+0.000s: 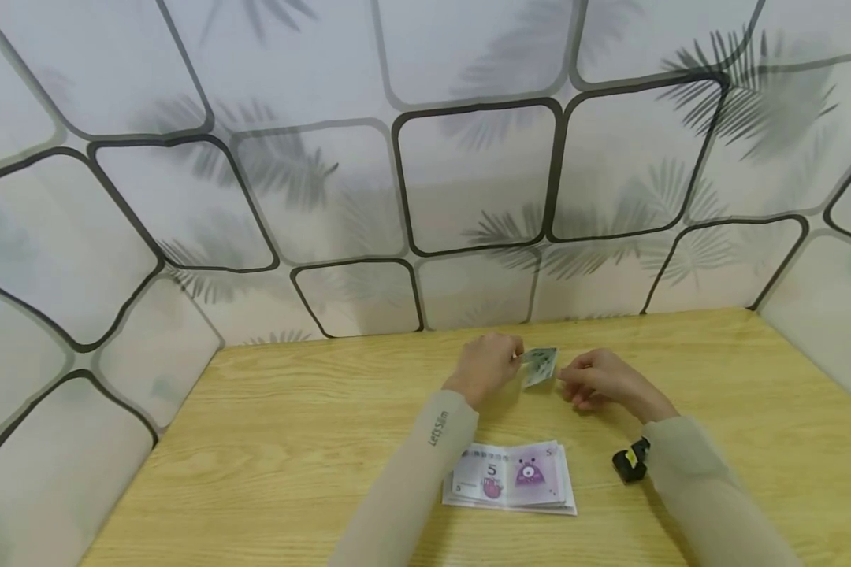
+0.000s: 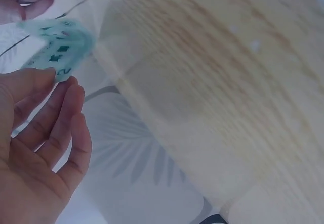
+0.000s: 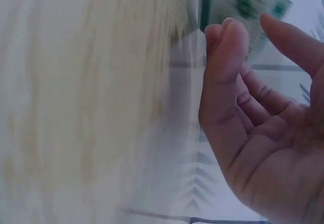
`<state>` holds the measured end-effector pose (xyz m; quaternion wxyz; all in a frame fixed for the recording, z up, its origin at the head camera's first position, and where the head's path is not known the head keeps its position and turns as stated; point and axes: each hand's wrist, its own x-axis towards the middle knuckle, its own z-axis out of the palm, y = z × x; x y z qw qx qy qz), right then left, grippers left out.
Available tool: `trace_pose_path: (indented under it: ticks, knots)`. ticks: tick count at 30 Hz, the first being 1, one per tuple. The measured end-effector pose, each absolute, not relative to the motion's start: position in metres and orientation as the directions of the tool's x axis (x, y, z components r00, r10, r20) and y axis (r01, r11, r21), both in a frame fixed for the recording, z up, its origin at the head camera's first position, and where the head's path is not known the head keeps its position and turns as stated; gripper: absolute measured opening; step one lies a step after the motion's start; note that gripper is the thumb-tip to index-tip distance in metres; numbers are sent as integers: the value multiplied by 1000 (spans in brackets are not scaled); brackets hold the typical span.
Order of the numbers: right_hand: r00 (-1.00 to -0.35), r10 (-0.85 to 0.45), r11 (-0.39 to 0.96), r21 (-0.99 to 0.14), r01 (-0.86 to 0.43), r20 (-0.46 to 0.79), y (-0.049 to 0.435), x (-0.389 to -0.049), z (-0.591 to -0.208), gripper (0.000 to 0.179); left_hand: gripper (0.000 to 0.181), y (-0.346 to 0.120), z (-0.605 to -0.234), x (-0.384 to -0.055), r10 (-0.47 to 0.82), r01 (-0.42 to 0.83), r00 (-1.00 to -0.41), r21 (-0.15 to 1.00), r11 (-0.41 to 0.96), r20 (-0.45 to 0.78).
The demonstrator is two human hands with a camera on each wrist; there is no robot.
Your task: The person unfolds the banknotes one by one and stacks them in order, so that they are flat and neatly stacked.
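Note:
My left hand [image 1: 488, 364] pinches a green play banknote [image 1: 540, 367] by one edge, between thumb and forefinger. The note [image 2: 63, 44] is creased and bends in the left wrist view, with dark green print on it. My right hand [image 1: 606, 381] is beside the note's other edge. In the right wrist view its thumb and forefinger [image 3: 228, 57] stand apart, with the note showing behind them. Nearer to me on the table lies a small stack of play banknotes [image 1: 514, 476]; the top one is purple with a 5 and a one-eyed monster, and its left corner passes behind my left sleeve.
A small black object [image 1: 631, 463] with a yellow mark lies beside my right sleeve. The wooden table [image 1: 291, 425] reaches back to a patterned wall covering [image 1: 347, 197] with leaf shapes, which also rises at the left and right sides.

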<state>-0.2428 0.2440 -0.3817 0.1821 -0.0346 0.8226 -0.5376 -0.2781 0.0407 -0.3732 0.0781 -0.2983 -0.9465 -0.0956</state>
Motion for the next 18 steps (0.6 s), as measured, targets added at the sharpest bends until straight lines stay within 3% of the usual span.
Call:
trace_pose_path:
  ticks: [5,13,18]
  knots:
    - [-928,-249,436,-887,150,-279,239,-244,-381,42,16,39,-369,-275,531,567,-823,216,795,202]
    - [-937,-207,410,-894,180,-283,233,-247,-380,73,15,36,-364,-270,476,518,-855,287,806,206]
    - [-938,-206,381,-906,185,-278,230,-247,-379,78,15,35,-363,-269,447,501,-865,335,798,228]
